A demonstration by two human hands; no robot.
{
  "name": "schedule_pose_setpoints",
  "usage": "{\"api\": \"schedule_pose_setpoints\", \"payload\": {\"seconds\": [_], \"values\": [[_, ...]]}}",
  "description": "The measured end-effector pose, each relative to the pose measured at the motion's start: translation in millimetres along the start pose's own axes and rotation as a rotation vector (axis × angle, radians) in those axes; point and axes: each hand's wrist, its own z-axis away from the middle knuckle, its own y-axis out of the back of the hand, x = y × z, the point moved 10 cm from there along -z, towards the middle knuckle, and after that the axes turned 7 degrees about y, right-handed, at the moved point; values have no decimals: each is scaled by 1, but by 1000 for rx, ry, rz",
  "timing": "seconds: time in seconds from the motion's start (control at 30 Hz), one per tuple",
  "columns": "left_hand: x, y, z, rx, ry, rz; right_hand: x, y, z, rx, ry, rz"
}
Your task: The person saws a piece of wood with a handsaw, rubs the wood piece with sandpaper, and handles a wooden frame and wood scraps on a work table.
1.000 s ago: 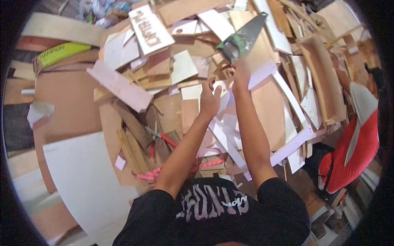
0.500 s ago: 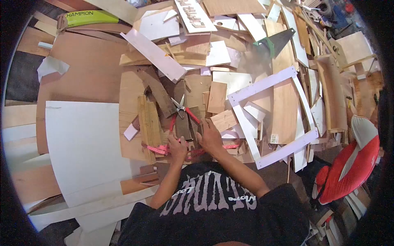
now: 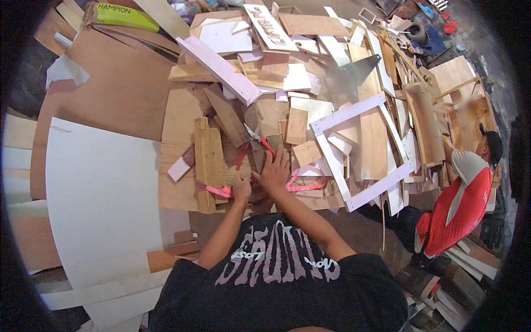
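Observation:
A pair of red-handled snips (image 3: 255, 140) lies with jaws apart on the cluttered wooden board, just beyond my hands. My left hand (image 3: 242, 189) is closed below the left handle; whatever its fingers hold is hidden. With fingers stretched forward, my right hand (image 3: 275, 172) is beside the end of the right handle, its thumb pointing toward my left hand. Pink measuring tape (image 3: 220, 191) runs crosswise near both wrists, showing on either side of them. Dark wood offcuts (image 3: 228, 117) lie around the snips, and lighter wooden strips (image 3: 208, 160) stand to the left.
A pale wooden frame (image 3: 381, 167) lies to the right, with a handsaw (image 3: 362, 67) beyond it. Scrap boards pile up ahead. A large white panel (image 3: 105, 193) covers the left. At far right is another person (image 3: 459, 205) in a red and grey shirt.
The view has shifted, showing more of the other person. My right hand's fingers have straightened beside the snips' handle. My left hand sits lower than the left handle, which it seemed to touch before.

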Motion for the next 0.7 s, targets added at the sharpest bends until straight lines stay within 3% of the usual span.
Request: {"api": "schedule_pose_setpoints", "payload": {"seconds": [0.07, 0.13, 0.4, 0.5, 0.57, 0.63, 0.7], "values": [[-10, -2, -20, -20, -60, 27, -6, 8, -7, 51, 17, 127], [-8, 6, -23, -42, -118, 48, 9, -5, -7, -41, -157, 24], [5, 8, -11, -238, -204, 185, 8, 1, 2, 15, -124, -108], [35, 29, 14, -175, -216, 225, 10, 6, 15, 134, -119, -247], [41, 36, 15, -176, -260, 134, 6, 26, 30, 192, -169, -66], [56, 38, 29, -182, -299, 39, 1, 50, 35, 228, -170, -98], [117, 55, 81, -205, -559, 172, -2, 74, 39, 266, -179, -131]]}}
